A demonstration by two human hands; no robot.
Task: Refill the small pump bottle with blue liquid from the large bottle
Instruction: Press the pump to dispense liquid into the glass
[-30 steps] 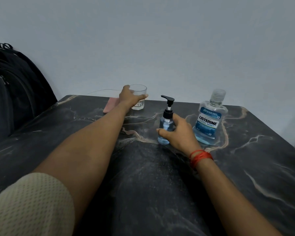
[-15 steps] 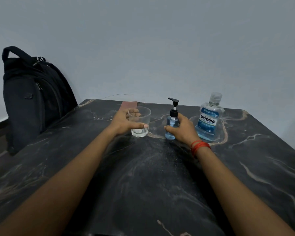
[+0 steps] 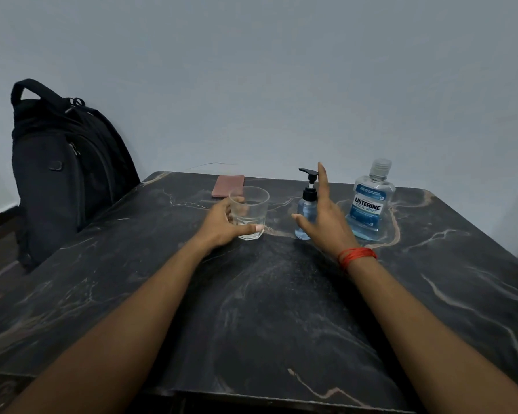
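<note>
The small pump bottle (image 3: 306,209), clear with blue liquid and a black pump head, stands upright mid-table. My right hand (image 3: 326,218) is spread open just to its right, index finger raised beside the pump head, thumb in front of the bottle's base, not gripping it. The large bottle (image 3: 370,201) of blue mouthwash, capped and labelled, stands farther right. My left hand (image 3: 225,224) is wrapped around a clear drinking glass (image 3: 249,212) standing on the table left of the pump bottle.
The dark marble table (image 3: 266,294) stretches toward me. A pink flat object (image 3: 228,186) lies at the far edge behind the glass. A black backpack (image 3: 63,171) stands beside the table's left side. A pale wall is behind.
My right hand has let go of the pump bottle and spread open. My left hand has drawn the glass closer, from the far edge to beside the pump bottle.
</note>
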